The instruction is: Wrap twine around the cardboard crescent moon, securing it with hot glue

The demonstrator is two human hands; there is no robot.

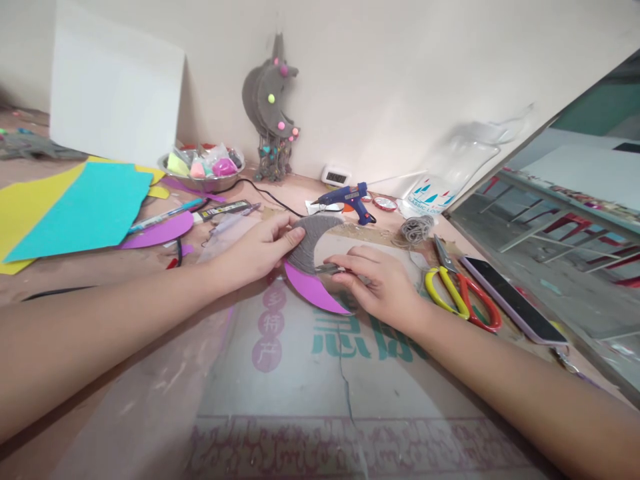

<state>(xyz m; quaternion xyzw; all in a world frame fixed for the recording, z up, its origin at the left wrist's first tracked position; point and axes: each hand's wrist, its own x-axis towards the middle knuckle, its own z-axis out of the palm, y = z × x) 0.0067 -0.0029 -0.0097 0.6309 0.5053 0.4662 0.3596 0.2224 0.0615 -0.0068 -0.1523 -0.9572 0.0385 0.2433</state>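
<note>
A crescent-moon cutout (311, 287) is gripped by my left hand (267, 245), thumb on its front face and fingers behind. Grey yarn (313, 237) wraps the upper part of the crescent, while its lower tip is bare purple. At the inner curve, my right hand (375, 277) pinches a bundle of the grey yarn between thumb and fingers, close to where the wrapping ends. A printed cardboard sheet (300, 393) lies beneath both hands.
Behind my hands lie a blue glue gun (353, 198), a ball of grey yarn (417, 229) and a small digital clock (336, 176). Scissors (463, 293) and a phone (513, 300) are on the right. Coloured sheets (85, 213) and a metal bowl (220, 182) stand left. A finished-looking moon ornament (273, 100) hangs on the wall.
</note>
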